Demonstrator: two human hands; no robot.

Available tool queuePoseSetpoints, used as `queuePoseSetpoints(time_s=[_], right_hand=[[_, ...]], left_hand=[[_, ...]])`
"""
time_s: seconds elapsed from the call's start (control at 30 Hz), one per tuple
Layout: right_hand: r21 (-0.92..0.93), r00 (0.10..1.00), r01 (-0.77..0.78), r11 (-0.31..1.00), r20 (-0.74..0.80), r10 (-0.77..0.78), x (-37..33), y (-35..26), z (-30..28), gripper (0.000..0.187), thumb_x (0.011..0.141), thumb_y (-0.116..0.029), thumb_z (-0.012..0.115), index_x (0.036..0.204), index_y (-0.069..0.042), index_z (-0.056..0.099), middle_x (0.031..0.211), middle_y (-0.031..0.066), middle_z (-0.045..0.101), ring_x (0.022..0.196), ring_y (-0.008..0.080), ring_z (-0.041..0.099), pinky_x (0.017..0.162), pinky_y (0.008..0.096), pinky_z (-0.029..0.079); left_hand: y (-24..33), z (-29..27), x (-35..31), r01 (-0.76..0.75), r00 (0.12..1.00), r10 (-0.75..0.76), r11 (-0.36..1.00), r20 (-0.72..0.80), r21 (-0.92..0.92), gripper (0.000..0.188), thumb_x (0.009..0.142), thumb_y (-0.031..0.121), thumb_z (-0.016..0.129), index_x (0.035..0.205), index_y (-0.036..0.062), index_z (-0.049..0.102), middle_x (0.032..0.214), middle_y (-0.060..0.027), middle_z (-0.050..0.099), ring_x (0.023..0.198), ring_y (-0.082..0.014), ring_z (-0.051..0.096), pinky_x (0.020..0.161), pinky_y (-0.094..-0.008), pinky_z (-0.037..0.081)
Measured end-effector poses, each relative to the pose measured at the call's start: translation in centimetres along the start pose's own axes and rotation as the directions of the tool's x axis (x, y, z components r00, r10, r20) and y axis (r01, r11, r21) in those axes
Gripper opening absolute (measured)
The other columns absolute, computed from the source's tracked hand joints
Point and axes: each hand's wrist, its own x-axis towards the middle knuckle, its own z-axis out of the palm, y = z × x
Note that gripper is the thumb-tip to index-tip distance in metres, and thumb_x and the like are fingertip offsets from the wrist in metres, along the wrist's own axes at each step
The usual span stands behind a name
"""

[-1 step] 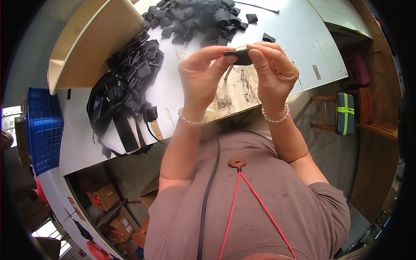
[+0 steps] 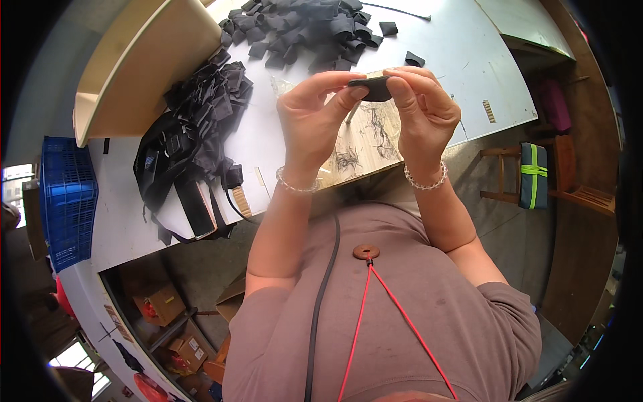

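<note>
A small black fabric piece [image 2: 377,88] is stretched level between my two hands, above the table. Thumb and fingers of my left hand [image 2: 311,110] pinch its left end. At the other end, my right hand [image 2: 426,110] grips it the same way, fingertips partly covering it. Below them lies a pale wooden board [image 2: 358,144] with dark thread scraps on it, and a thin metal post [image 2: 352,112] rises near my left thumb. Beyond my hands is a heap of black fabric pieces [image 2: 301,30].
Black straps and pieces [image 2: 201,114] are piled at the left of the white table [image 2: 475,74], beside a cream curved panel [image 2: 147,67]. A blue crate [image 2: 67,201] stands far left. To the right is a wooden stool [image 2: 502,177] with a dark, green-banded bundle [image 2: 534,175].
Hardly anything differs. The fabric piece has shifted very slightly in my fingers and shows a little more of its lower face; both hands hold nearly the same place.
</note>
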Motion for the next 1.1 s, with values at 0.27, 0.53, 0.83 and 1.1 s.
queuePoseSetpoints(time_s=[0.27,0.53,0.83,1.1], right_hand=[[0.296,0.983,-0.166,0.941,-0.022,0.18,-1.2,0.9,-0.5,0.011,0.085,-0.005,0.064,0.093,0.003,0.065,0.087,0.0062,0.062,0.078,0.0096,0.052,0.069,0.0218,0.042],[0.275,0.977,-0.205,0.939,0.006,0.211,-1.0,0.6,-0.3,0.01,0.085,-0.004,0.063,0.092,0.003,0.065,0.088,0.0049,0.062,0.078,0.0087,0.05,0.069,0.0208,0.04],[0.315,0.951,-0.301,0.9,0.03,0.308,-2.1,1.1,-0.2,0.012,0.086,-0.007,0.062,0.094,0.003,0.064,0.086,0.0048,0.063,0.078,0.009,0.054,0.071,0.0211,0.042],[0.38,0.952,-0.297,0.876,0.05,0.301,-2.2,1.2,0.3,0.013,0.087,-0.008,0.062,0.094,0.003,0.064,0.088,0.007,0.064,0.081,0.012,0.058,0.075,0.0235,0.047]], left_hand=[[0.0,0.4,0.6,-0.221,0.975,0.207,0.94,0.079,0.261,0.019,0.072,0.003,0.075,0.09,0.0024,0.069,0.086,-0.0071,0.068,0.081,-0.0148,0.06,0.073,-0.0259,0.047],[1.2,0.3,1.0,-0.337,0.94,0.322,0.833,0.113,0.439,0.013,0.072,0.009,0.075,0.084,0.0049,0.071,0.079,-0.0053,0.069,0.076,-0.0166,0.06,0.071,-0.028,0.045],[1.2,0.2,0.8,-0.349,0.935,0.325,0.784,0.138,0.513,0.012,0.072,0.01,0.074,0.082,0.0055,0.071,0.079,-0.0048,0.069,0.073,-0.0163,0.06,0.073,-0.0288,0.044],[1.8,0.2,1.4,-0.426,0.902,0.38,0.717,0.203,0.551,0.012,0.071,0.011,0.075,0.08,0.0059,0.071,0.077,-0.0038,0.069,0.073,-0.0164,0.06,0.071,-0.0278,0.045]])
